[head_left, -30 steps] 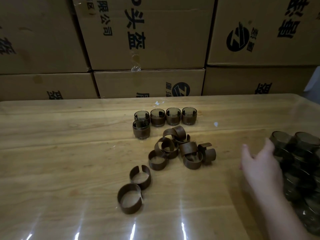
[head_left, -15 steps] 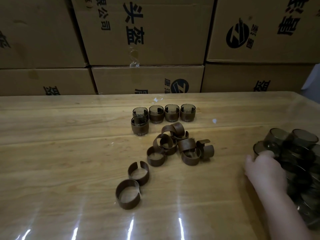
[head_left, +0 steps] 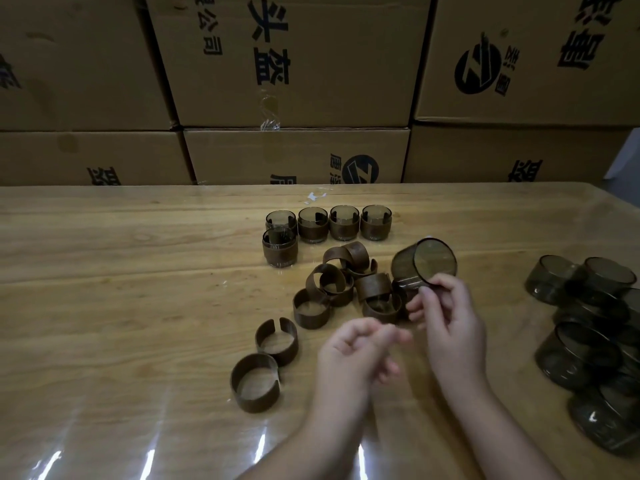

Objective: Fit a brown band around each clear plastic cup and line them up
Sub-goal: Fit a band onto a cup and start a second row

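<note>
My right hand (head_left: 450, 320) holds a clear smoky plastic cup (head_left: 424, 263) tilted on its side, above the right end of a pile of several brown bands (head_left: 346, 285). My left hand (head_left: 360, 351) hovers blurred beside it, fingers loosely curled and holding nothing. Two more brown bands (head_left: 273, 362) lie apart at the front left. Several banded cups (head_left: 329, 225) stand in a row at the back, with one more banded cup (head_left: 280, 249) in front of the row's left end. A heap of bare cups (head_left: 588, 323) lies at the right.
The wooden table (head_left: 104, 289) has a glossy surface with light streaks near the front. Stacked cardboard boxes (head_left: 294, 81) form a wall right behind the table's far edge.
My right hand has taken a cup from the heap at the right and carried it left over the band pile. My left hand has come into view from below.
</note>
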